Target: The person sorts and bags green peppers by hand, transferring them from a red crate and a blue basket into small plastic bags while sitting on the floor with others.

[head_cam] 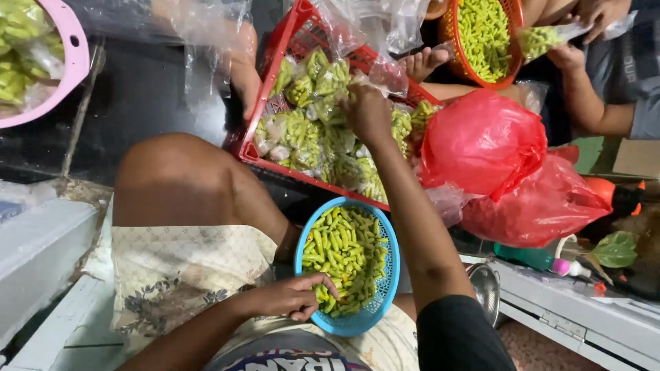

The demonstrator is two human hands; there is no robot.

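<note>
On the lap: round blue plastic basket point(380, 297) of loose green chillies point(344, 251); left hand point(292, 296) fingers together, pinching chillies at its rim. Beyond the knee: red plastic crate point(251, 148) of clear bagged chillies point(309, 127); right hand point(368, 113) reaches in, grip not discernible. Advisable: gather small, even pinches; lay packets flat.

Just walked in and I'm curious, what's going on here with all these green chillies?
A seated person's left hand rests in a blue basket of loose green chillies on their lap. Their right hand reaches into a red crate of small bagged chillies. Opposite, another person holds a filled bag beside an orange basket.
</note>
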